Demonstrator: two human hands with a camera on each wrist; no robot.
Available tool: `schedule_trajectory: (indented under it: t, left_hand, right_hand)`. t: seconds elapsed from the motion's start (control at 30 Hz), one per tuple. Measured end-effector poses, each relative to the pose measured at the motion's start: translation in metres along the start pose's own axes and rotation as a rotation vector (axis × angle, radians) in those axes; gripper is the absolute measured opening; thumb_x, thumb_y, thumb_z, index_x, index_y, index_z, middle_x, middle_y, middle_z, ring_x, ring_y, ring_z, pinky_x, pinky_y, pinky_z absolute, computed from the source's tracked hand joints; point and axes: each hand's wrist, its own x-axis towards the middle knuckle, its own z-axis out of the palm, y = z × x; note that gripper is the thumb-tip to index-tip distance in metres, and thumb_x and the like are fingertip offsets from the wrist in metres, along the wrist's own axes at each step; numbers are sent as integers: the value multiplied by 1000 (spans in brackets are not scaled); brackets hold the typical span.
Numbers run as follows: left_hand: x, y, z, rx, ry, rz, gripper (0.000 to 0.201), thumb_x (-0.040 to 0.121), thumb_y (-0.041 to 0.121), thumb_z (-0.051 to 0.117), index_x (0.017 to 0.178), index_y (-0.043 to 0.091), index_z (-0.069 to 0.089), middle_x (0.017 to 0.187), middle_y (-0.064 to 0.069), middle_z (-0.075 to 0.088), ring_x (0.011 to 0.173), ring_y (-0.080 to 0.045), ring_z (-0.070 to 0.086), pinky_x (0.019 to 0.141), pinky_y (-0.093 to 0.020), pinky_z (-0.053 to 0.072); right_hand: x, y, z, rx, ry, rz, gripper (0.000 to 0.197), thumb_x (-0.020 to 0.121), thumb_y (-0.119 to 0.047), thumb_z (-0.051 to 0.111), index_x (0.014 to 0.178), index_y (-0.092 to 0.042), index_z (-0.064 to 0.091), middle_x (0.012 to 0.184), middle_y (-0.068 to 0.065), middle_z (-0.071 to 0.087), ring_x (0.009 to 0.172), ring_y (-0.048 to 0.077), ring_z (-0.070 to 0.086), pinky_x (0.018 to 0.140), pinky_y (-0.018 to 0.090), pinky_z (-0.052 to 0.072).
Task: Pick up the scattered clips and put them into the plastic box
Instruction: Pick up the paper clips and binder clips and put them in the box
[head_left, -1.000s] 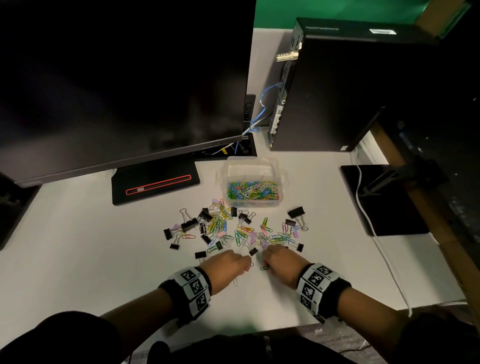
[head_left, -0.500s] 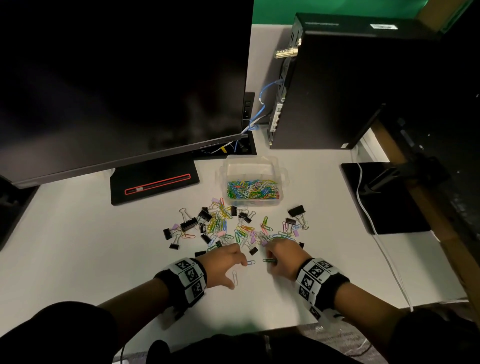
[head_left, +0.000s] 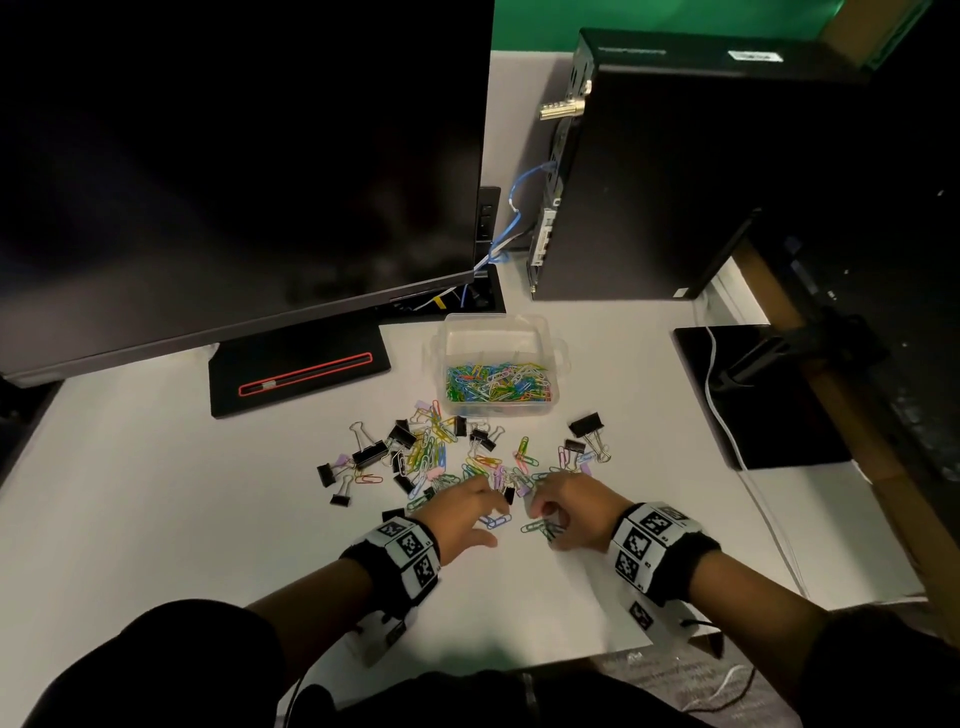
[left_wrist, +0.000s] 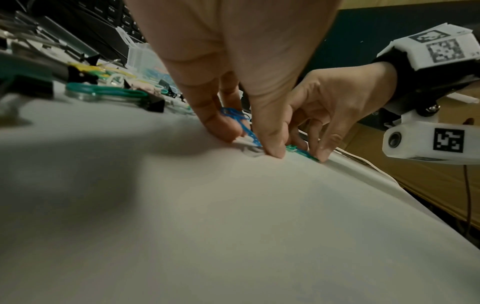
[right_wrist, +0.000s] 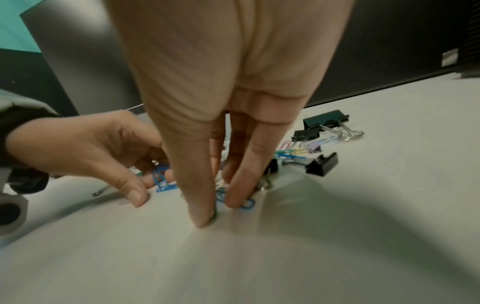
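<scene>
The left hand (head_left: 457, 512) pinches blue paper clips (left_wrist: 240, 123) against the white desk (head_left: 156, 493); the right hand (head_left: 569, 512) pinches green paper clips (head_left: 540, 529) beside it. Scattered clips (head_left: 431, 452) lie just beyond the fingers, the plastic box (head_left: 496, 364) behind them.

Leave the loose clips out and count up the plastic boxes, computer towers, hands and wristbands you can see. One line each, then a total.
plastic box: 1
computer tower: 1
hands: 2
wristbands: 2
Total: 6
</scene>
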Motion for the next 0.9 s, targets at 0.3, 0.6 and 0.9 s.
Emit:
schedule_trajectory:
  t: [0.3,0.6,0.9]
  left_hand:
    - [1,4,4,12,0,-31,21,86,17,62,103,6,65,95,1,45,102,-23,56,80,-21,38]
    - [5,13,3,150,-125,-64,21,92,13,51,108,1,58,119,-14,51,106,-26,54,86,-27,39]
    - [9,9,-22,-12,37,-107,16,93,18,51,101,6,59,107,-9,63,100,-22,59,85,-27,44]
  right_hand:
    - [1,-5,4,0,-5,0,12,77,-8,61,83,-10,71,91,7,70,76,11,50,62,17,32]
    - [0,-8,13,51,18,52,13,72,-14,66,83,-10,71,71,-7,57,71,9,50,53,5,27]
    - [23,-4,-31,254,324,166,7,71,-8,68,76,-11,69,82,6,71,68,10,58,65,15,43]
